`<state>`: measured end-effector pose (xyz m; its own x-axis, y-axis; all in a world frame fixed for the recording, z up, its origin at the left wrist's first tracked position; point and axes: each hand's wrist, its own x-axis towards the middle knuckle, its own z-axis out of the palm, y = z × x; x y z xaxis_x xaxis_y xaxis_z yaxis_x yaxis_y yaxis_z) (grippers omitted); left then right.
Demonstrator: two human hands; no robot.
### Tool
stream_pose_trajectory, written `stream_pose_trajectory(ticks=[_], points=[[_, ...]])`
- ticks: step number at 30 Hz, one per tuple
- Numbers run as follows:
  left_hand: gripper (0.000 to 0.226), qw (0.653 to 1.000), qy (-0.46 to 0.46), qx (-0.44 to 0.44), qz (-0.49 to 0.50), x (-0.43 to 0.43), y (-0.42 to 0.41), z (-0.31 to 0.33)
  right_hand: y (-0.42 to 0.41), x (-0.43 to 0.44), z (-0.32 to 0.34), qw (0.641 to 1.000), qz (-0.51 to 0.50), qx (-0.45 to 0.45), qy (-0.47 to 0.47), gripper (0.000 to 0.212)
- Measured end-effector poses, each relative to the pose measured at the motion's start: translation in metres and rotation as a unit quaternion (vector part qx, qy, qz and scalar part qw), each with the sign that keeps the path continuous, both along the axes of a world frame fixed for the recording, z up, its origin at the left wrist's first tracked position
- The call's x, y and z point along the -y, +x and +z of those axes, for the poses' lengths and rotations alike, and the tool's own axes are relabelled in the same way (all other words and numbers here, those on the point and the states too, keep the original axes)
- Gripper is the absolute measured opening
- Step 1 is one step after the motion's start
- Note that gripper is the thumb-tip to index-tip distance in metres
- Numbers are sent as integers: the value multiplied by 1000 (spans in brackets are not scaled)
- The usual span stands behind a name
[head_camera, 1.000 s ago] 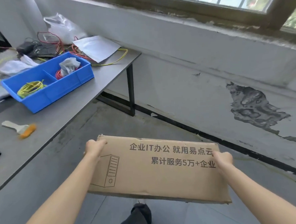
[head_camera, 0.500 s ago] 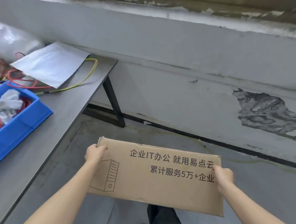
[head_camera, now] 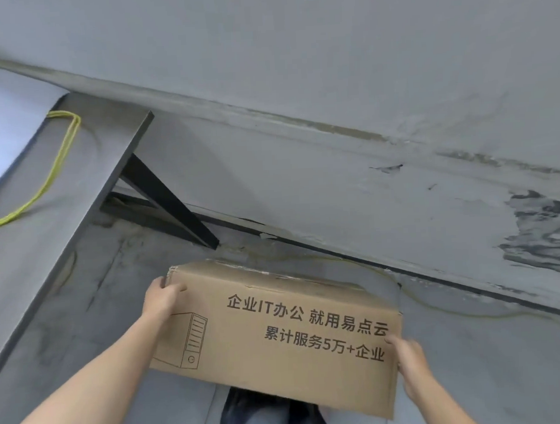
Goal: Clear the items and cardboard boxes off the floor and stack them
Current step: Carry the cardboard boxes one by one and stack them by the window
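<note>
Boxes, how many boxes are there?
1. The cardboard box is held above the floor, left hand gripping its top-left corner, right hand gripping its right edge. Others may be out of view.

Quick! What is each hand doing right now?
Left hand: closed, gripping the cardboard box at its upper left corner.
Right hand: closed, gripping the same box at its right edge.
</note>
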<state>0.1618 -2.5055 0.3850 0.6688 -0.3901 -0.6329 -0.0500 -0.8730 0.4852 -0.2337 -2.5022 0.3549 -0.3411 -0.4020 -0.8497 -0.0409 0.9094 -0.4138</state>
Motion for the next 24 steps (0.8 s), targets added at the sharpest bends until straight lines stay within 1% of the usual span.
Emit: stream_pose_trajectory(ticks=[2,5,8,11,15,18,20,21,22,24], points=[[58,1000,2,-10,1,19,6,-17,7,14,-11,1000,-1,1,-5,31],[56,1000,12,-21,-15,52,19,-41,19,33,-26,1000,-3,15,-21,20],[48,998,23,-35,-41,81,35,-68,31,46,-51,999,-15,16,-24,17],[41,997,14,-65,-38,101,51,-93,46,65,-71,999,-25,18,-26,15],[42,995,0,-93,-25,121,72,-119,61,95,-96,999,-9,14,-43,30],[52,994,-20,-101,-39,138,85,-137,68,120,-112,997,-21,15,-68,51],[59,991,-36,-117,-59,146,90,-149,73,130,-123,996,12,17,-90,57],[61,988,-38,-127,-76,148,91,-154,75,133,-129,994,51,9,-96,60],[64,986,-30,-126,-101,148,90,-159,78,134,-136,990,105,-16,-96,64],[77,982,20,-74,-171,144,89,-171,84,133,-144,968,228,-95,-50,79]])
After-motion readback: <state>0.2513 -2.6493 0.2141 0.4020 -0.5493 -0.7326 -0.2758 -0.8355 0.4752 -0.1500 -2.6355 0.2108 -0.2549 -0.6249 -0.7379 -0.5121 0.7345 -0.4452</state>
